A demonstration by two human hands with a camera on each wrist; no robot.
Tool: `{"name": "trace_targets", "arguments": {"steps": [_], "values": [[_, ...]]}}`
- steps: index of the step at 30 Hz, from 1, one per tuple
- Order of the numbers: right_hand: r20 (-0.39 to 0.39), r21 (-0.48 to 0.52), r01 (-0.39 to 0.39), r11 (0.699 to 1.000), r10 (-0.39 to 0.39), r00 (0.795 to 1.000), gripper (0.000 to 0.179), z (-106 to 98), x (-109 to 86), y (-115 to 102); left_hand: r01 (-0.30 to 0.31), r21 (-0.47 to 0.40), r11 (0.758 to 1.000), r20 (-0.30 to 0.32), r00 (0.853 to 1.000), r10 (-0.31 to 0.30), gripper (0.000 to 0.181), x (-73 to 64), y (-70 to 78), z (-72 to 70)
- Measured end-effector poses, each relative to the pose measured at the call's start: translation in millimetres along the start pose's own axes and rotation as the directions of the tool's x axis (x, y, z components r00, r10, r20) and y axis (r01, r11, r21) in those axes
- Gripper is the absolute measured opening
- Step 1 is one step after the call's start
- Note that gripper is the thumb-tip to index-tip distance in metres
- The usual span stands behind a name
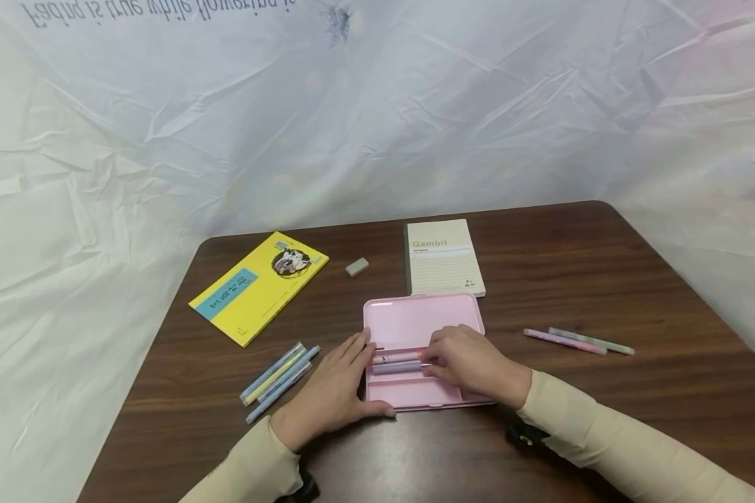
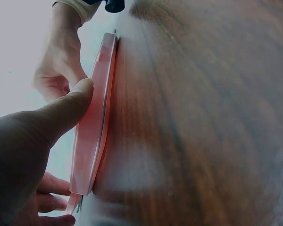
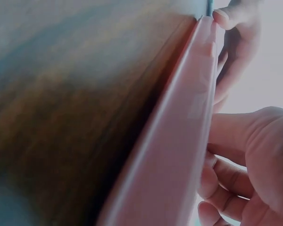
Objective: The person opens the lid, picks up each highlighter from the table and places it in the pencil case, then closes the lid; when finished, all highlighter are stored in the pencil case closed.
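A pink pencil case [image 1: 415, 395] lies open on the table, its lid [image 1: 409, 321] folded back. Two pens lie lengthwise in its upper compartment: a pale pink pen [image 1: 390, 358] and a greyish-purple pen [image 1: 393, 368]. My left hand [image 1: 330, 384] grips the case at its left end, the thumb [image 2: 80, 94] against the front edge and the fingers at the left side. My right hand [image 1: 468, 363] reaches into the case with bent fingers and pinches at the right ends of the pens. Those fingers hide the ends, so I cannot tell which pen is pinched.
Left of the case lie several blue and yellow pens [image 1: 279, 377]. A yellow booklet [image 1: 258, 286] and a grey-white eraser [image 1: 356, 267] are farther back. A Gambit notebook [image 1: 445, 258] sits just behind the lid. To the right are a pink pen [image 1: 563, 341] and a grey-green pen [image 1: 613, 345].
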State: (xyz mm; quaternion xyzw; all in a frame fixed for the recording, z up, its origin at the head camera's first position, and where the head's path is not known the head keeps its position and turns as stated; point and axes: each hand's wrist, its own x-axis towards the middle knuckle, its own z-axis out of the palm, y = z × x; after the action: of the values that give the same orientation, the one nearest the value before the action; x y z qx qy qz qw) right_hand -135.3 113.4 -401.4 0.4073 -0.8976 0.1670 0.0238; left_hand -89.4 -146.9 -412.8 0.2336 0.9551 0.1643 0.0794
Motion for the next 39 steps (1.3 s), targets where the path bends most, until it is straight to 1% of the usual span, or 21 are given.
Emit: {"name": "trace_targets", "arguments": {"steps": [5,8,12,16,25,33,39], "values": [[0.013,-0.112,0.028,0.993,-0.026,1.0,0.009,-2.7,1.1,-2.8,-0.003,-0.003,1.0,-0.002,1.0,0.003,0.108,0.4,1.1,-0.2],[0.027,-0.135,0.032,0.99,-0.028,0.999,0.005,-3.6,2.2,-3.9,0.003,-0.006,1.0,0.01,1.0,-0.003,0.108,0.9,1.7,-0.2],[0.034,-0.13,0.022,0.991,-0.018,0.999,0.008,-4.4,3.0,-5.3,0.002,-0.007,1.0,0.009,1.0,-0.002,0.107,0.9,2.1,-0.2],[0.036,-0.131,0.016,0.991,-0.012,0.999,0.01,-5.1,3.3,-6.2,-0.013,0.003,1.0,-0.008,1.0,0.013,0.106,0.6,1.9,-0.4],[0.039,-0.146,0.043,0.988,-0.038,0.999,0.007,-5.0,5.7,-4.8,-0.014,0.006,1.0,-0.01,1.0,0.015,0.107,0.1,-0.9,0.9],[0.053,-0.109,0.029,0.994,-0.023,0.998,0.007,-4.3,6.1,-2.9,0.0,0.001,1.0,0.005,1.0,0.0,0.109,-0.3,0.0,-0.2],[0.055,-0.083,0.018,0.996,-0.013,0.998,0.009,-3.6,6.3,-0.7,-0.001,-0.005,1.0,0.007,1.0,0.001,0.109,0.0,-0.1,-0.5]]}}
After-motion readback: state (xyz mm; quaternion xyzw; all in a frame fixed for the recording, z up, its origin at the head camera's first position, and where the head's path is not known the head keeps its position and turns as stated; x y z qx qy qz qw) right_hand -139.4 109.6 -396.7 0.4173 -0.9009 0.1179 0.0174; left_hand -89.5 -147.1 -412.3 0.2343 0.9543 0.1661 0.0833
